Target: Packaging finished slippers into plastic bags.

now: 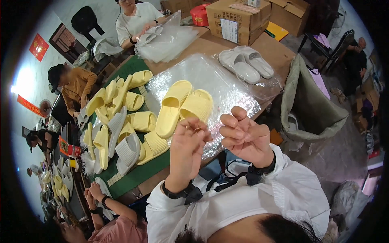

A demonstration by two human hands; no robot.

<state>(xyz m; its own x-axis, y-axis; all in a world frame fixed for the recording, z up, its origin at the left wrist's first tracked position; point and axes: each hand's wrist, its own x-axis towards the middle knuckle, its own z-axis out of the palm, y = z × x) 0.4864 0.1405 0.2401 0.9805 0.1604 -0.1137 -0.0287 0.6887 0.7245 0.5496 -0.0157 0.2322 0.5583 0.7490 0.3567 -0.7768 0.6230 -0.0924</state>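
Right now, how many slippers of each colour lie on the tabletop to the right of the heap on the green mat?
Yellow slippers, lying on clear plastic: 2
Grey slippers, with clear plastic around them: 2
Total: 4

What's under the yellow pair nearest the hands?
Clear plastic shows around the yellow pair, beyond it and to its right. Whatever lies directly beneath the soles is covered, and the left hand hides part of the near edge.
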